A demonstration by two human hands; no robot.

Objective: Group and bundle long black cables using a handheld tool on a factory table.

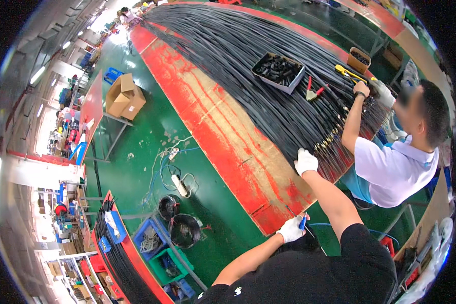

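Note:
A white glove covers my left hand (291, 230), which is closed around a small blue-handled tool (303, 222) by the table's near corner. The tool's working end is too small to make out. My right hand (306, 162), also gloved in white, reaches the near edge of a wide bundle of black cables (273, 119). Its fingers look curled on a black cable there, though the fingertips are partly hidden. Close to this hand, the cable ends (334, 142) show stripped, light-coloured tips.
Across the cables a co-worker (397, 162) handles a yellow tool (349, 73). On the bundle rest a box of black parts (278, 71) and red-handled pliers (313, 90). The worn red table (213, 137) runs far back. Left on the floor are a power strip (179, 185), cords and black buckets (185, 230).

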